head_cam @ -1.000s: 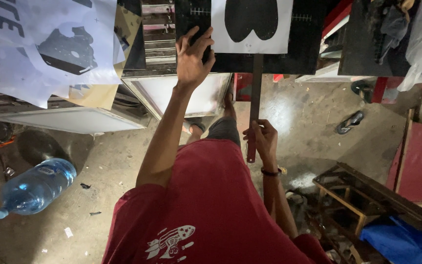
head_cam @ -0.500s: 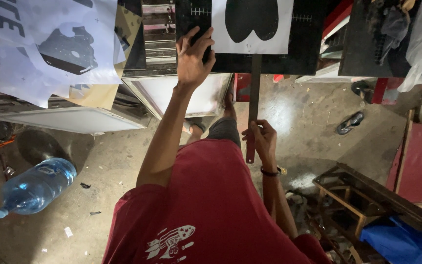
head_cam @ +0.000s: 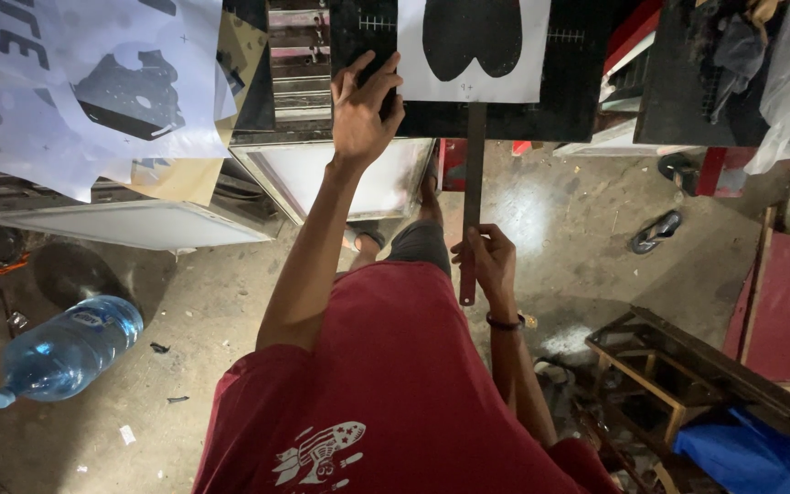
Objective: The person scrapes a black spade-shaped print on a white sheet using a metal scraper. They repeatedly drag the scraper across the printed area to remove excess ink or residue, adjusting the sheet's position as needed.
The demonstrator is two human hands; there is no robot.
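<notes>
Long metal ruler, upright below the black board, gripped near its lower end by closed right hand. Left hand pressed open on the board beside the white stencil sheet.

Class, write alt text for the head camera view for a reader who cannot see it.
A person in a red shirt presses the left hand on a black board bearing a white sheet, while the right hand grips a long metal ruler. A water bottle lies on the concrete floor.
</notes>
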